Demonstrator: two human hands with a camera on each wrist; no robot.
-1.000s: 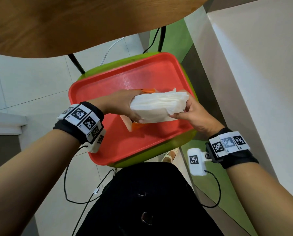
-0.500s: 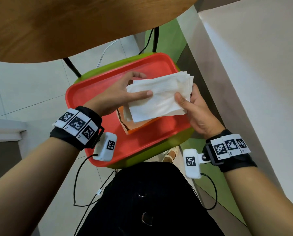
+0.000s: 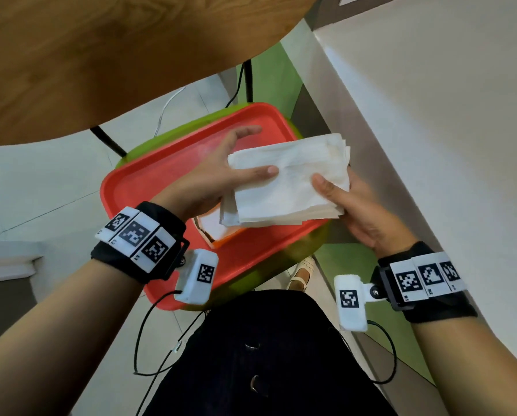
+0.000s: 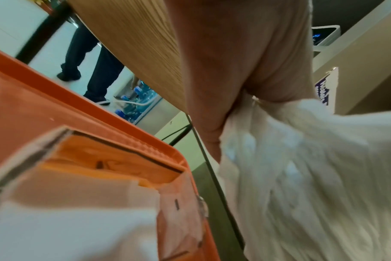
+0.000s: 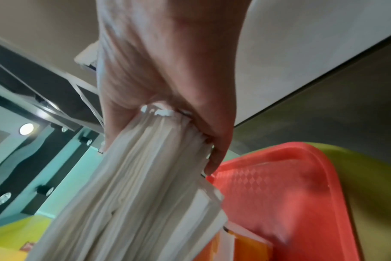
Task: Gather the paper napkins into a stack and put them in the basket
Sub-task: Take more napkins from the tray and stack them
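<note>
here, the napkin stack [image 3: 290, 184] is held above the red tray [image 3: 149, 181], pinched between both hands. it is clamped by the left hand [image 3: 221, 181] with thumb on top, fingers beneath; its other end is gripped likewise by the right hand [image 3: 359, 211]. the orange basket [image 3: 218, 238] sits just below.

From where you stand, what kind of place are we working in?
Probably a canteen or fast-food eatery: a red serving tray on a green chair, a round wooden table, and both hands holding a stack of paper napkins.
</note>
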